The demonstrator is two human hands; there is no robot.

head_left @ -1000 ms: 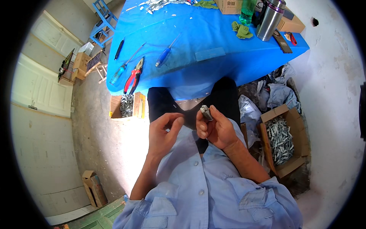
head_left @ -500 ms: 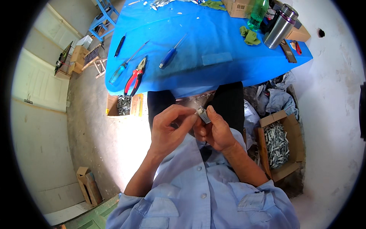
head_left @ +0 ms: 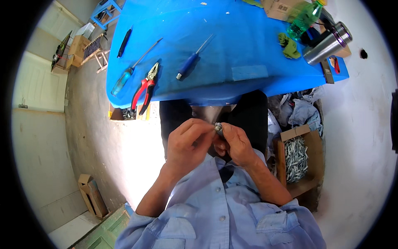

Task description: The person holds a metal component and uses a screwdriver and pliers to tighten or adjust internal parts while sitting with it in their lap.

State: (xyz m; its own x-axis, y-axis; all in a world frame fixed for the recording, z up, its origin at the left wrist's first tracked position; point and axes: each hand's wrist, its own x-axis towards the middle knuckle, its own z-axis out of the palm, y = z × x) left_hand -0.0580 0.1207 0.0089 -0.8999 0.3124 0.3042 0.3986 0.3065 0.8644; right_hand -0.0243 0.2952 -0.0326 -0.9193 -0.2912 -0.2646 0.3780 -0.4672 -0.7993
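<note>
Over my lap, my right hand point(head_left: 237, 145) is closed around a small silver-grey piece point(head_left: 218, 128) with a ragged, whitish end pointing up. Thumb and fingers cover most of its body, so its exact kind is unclear. My left hand point(head_left: 188, 140) pinches at that ragged end from the left, fingertips pressed together; whether a loose bit sits between them cannot be made out. On the table beyond lie red-and-black combination pliers point(head_left: 143, 89), a teal-handled screwdriver point(head_left: 123, 81), a blue-handled screwdriver point(head_left: 188, 66) and a black pen-like tool point(head_left: 124, 43).
A blue-covered table point(head_left: 215, 91) stands ahead of my knees. At its right are a steel thermos point(head_left: 327, 45), a green bottle point(head_left: 304, 20) and a green cloth point(head_left: 289, 45). An open cardboard box point(head_left: 313, 176) of metallic strips sits right of me; another box point(head_left: 118, 114) is under the table's left corner.
The grey piece has turned in my right hand: its pale flat side showed before, now mostly its ragged end. Both hands stay together. The whole view has shifted slightly.
</note>
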